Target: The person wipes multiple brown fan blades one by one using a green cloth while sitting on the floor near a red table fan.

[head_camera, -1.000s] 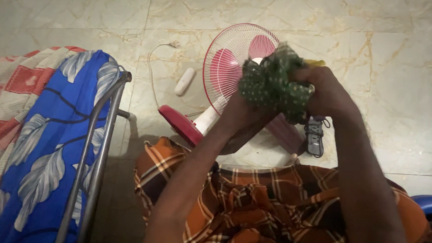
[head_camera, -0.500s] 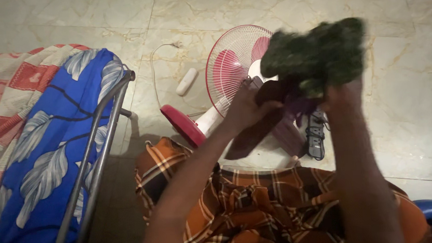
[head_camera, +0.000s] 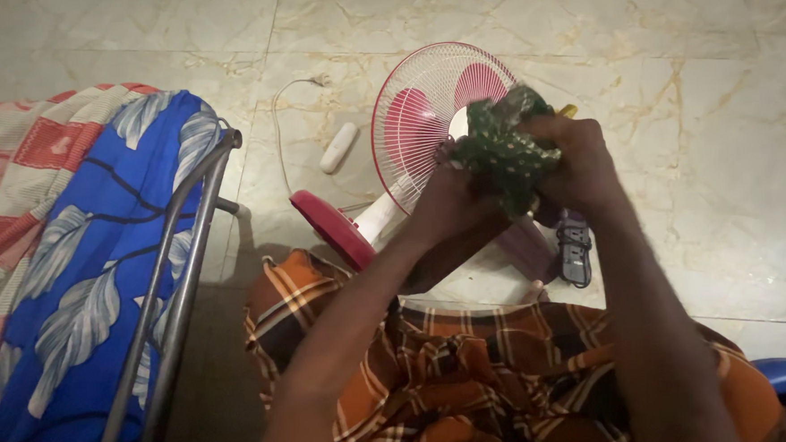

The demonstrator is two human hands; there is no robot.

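A bunched green patterned cloth is being gripped between both hands, up in front of the chest and above the lap. The right hand is being closed over the right side and top of the bundle, fingers curled tight around it. The left hand is being pressed in from the lower left, its fingers half hidden under the fabric, so whether they are pinching a fold or only bracing it cannot be told. The cloth is being held as a crumpled wad with no clear long axis; its bulk is sitting slightly to the far side of the knuckles, and the right hand is being kept nearer its middle, while the left is lying lower and nearer the body.

Just behind the bundle, a small pink table fan is being seen on the marble floor, tilted back on its red base. A white oblong remote-like object is lying to the fan's left beside a thin cable, and a dark power strip is lying below the right hand. At left, a bed with a metal rail is being covered by a blue leaf-print sheet. An orange checked wrap is being worn across the lap
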